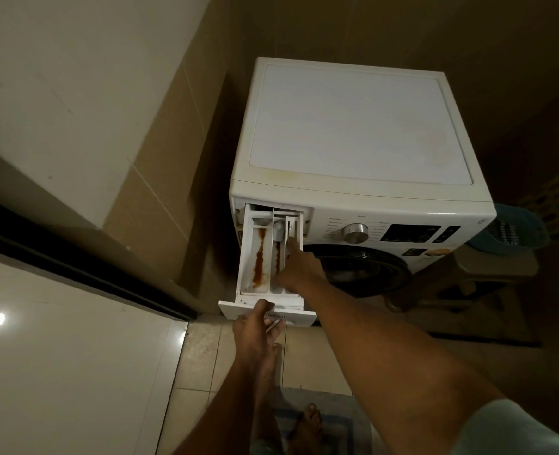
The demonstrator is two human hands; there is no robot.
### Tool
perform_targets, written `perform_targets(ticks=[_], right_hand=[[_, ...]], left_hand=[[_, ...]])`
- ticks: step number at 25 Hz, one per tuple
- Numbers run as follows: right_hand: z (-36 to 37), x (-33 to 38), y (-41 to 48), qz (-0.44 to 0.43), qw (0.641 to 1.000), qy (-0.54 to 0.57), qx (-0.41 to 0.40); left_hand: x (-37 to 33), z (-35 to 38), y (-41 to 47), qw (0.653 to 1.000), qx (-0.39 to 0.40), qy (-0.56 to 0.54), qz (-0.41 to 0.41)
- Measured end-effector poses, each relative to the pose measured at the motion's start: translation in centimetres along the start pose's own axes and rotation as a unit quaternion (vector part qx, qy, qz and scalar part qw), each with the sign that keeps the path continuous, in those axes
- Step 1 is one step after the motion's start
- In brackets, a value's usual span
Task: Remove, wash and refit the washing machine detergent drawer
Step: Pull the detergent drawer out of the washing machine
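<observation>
Drawer juts lengthwise toward the person; left hand grips its front, right hand presses one straight finger further in

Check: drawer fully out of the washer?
No, the detergent drawer is pulled far out, but its rear end sits inside the washing machine slot.

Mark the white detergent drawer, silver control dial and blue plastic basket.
white detergent drawer (248, 257), head view, left compartment floor
silver control dial (355, 233), head view, knob face
blue plastic basket (519, 213), head view, upper rim
</observation>
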State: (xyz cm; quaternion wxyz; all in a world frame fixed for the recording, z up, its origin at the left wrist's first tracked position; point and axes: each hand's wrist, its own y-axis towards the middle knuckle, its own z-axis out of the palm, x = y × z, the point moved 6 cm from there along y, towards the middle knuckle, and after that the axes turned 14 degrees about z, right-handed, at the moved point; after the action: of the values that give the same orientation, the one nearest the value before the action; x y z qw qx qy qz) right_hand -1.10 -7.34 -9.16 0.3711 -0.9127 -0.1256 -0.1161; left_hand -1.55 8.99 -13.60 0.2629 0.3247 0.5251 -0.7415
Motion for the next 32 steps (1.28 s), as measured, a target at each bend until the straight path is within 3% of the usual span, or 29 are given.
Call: perform_targets(ticks=[6,15,24,32], right_hand=[[0.7,-1.9,-2.6,-0.031,0.999,-0.006,-0.021],[0.3,-6.8,-7.2,-0.036,0.998,0.060,-0.008],[-8.1,-17.9,-10.6,0.006,0.968,0.227,-0.105],[-16.3,-31.1,-14.0,0.101,0.891,0.349,-0.273]], left_hand=[[0.7,-0.7,-3.2,0.998,-0.021,-0.057,0.002],[1.7,-1.4,-7.9,1.000,0.006,0.010,0.026],[3.6,7.7,-12.6,0.980,0.167,0.101,0.025],[8.4,19.8,-17.4,0.943,0.307,0.126,-0.033]])
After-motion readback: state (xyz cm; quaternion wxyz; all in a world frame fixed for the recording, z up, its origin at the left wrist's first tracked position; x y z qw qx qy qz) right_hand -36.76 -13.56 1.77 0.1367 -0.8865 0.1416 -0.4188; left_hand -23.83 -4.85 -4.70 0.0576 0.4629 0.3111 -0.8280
